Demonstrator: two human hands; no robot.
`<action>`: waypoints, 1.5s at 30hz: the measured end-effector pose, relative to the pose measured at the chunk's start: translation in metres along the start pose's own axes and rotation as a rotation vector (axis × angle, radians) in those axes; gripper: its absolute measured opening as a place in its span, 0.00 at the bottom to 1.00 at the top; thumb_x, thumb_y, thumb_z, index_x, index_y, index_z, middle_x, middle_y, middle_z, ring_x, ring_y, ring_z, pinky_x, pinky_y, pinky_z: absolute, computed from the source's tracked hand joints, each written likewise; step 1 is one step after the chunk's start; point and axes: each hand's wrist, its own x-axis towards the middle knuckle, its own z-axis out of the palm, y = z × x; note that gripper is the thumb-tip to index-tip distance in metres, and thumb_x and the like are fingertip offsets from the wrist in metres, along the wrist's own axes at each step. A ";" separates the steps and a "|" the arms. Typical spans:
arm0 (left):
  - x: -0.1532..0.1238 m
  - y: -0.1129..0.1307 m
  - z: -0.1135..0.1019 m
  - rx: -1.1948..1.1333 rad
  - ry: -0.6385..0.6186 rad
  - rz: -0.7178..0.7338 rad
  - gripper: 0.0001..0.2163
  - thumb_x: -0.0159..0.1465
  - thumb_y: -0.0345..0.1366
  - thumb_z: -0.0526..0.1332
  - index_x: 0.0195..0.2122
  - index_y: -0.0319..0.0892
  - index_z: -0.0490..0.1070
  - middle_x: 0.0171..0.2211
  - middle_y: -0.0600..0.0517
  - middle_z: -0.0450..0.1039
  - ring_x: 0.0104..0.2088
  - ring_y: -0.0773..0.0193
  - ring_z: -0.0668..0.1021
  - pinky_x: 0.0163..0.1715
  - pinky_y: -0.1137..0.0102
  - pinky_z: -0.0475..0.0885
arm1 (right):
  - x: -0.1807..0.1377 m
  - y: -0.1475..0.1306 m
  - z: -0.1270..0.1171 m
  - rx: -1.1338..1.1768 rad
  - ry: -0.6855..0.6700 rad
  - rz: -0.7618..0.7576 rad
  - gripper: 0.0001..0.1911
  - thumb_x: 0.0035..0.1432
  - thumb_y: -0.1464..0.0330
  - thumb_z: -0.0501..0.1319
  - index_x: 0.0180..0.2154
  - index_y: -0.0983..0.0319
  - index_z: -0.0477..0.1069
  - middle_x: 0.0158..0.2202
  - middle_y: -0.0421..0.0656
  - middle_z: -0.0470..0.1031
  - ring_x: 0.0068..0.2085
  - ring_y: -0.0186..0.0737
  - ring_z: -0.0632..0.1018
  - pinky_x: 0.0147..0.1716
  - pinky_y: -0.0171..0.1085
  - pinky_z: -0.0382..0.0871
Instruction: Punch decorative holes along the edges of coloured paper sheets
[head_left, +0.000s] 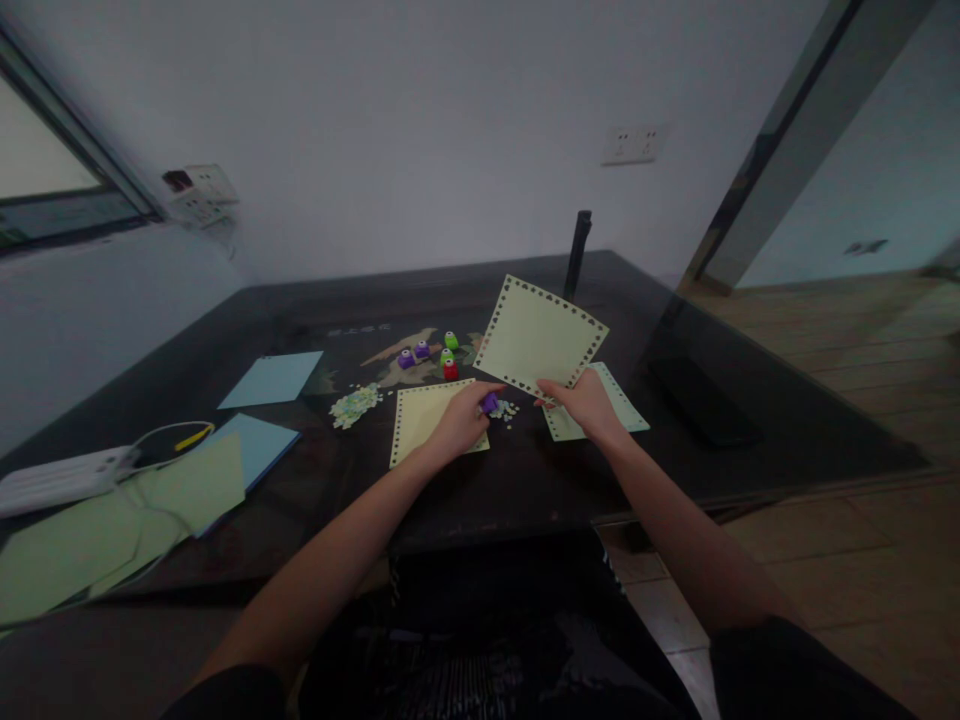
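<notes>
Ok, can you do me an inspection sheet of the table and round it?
Surface: dark table, paper bits in two heaps.
Job's things: raised sheet, yellow sheet, pale green sheet, all hole-edged; purple punch; five more punches.
Clutter: blue sheets, green sheets, black object I can't identify.
Grips: left hand holds purple punch; right hand holds raised sheet.
Cables: white cable by white box, left.
Surroundings: wall with sockets, window at left.
</notes>
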 end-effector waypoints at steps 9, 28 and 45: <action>0.000 -0.001 0.003 -0.195 0.034 -0.076 0.23 0.50 0.21 0.55 0.48 0.40 0.67 0.46 0.47 0.71 0.45 0.63 0.74 0.47 0.64 0.71 | 0.001 0.001 0.000 0.060 0.007 0.009 0.16 0.46 0.64 0.64 0.37 0.66 0.74 0.32 0.47 0.79 0.25 0.44 0.79 0.26 0.41 0.75; 0.014 0.021 -0.007 -0.492 0.034 -0.261 0.19 0.58 0.35 0.61 0.51 0.40 0.64 0.45 0.45 0.70 0.34 0.65 0.78 0.37 0.66 0.74 | 0.007 0.001 -0.085 0.232 0.450 -0.197 0.23 0.36 0.64 0.70 0.38 0.65 0.74 0.38 0.48 0.79 0.37 0.46 0.79 0.39 0.44 0.73; 0.145 -0.002 0.051 0.089 -0.036 -0.323 0.11 0.57 0.34 0.59 0.39 0.37 0.76 0.38 0.44 0.77 0.40 0.57 0.77 0.42 0.67 0.69 | -0.001 0.035 -0.109 0.236 0.536 -0.120 0.21 0.39 0.60 0.67 0.36 0.65 0.74 0.36 0.47 0.79 0.34 0.44 0.79 0.34 0.43 0.74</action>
